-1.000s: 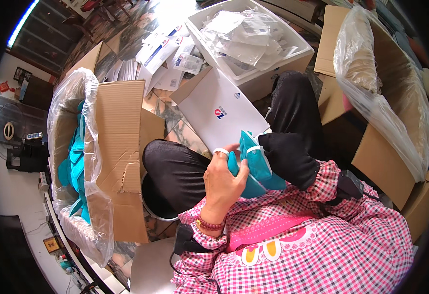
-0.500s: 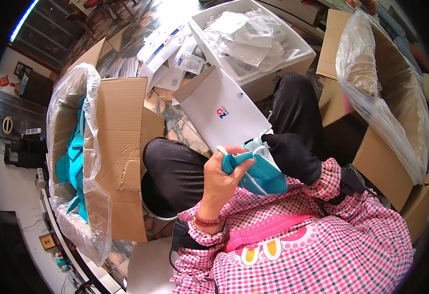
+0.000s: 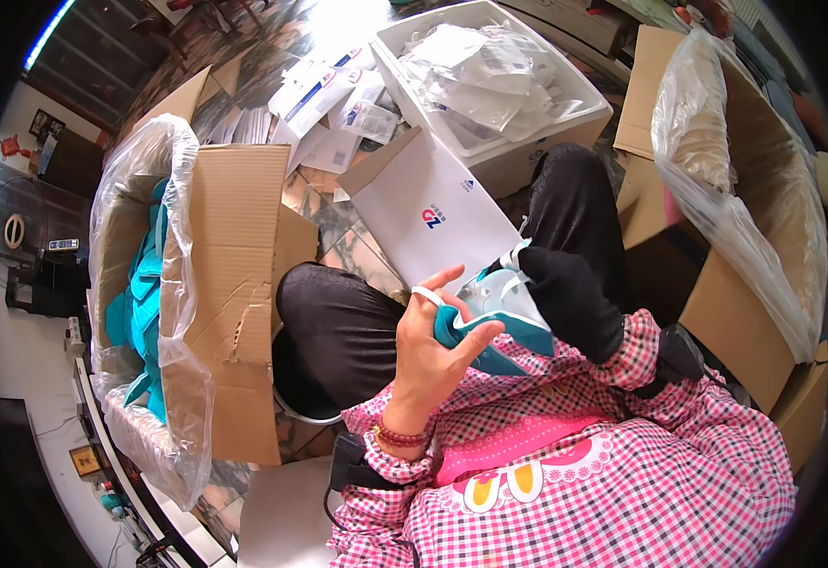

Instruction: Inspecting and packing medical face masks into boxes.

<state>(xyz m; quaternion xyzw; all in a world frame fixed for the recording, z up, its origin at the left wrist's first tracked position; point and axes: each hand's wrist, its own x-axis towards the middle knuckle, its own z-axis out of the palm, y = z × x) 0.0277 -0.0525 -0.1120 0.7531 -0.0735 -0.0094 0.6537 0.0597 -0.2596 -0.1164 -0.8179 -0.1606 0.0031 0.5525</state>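
left hand (image 3: 428, 355) has its grip closed on the teal garment (image 3: 490, 327) over the lap, thumb pressed on the fold, a white loop around the index finger (image 3: 430, 296), and since a moment ago the fingers have spread wider. right hand is hidden behind the black sleeve (image 3: 570, 298), so its grip i cannot tell. white flat box (image 3: 433, 213) lies just beyond, cardboard box (image 3: 234, 284) of teal cloth to the left.
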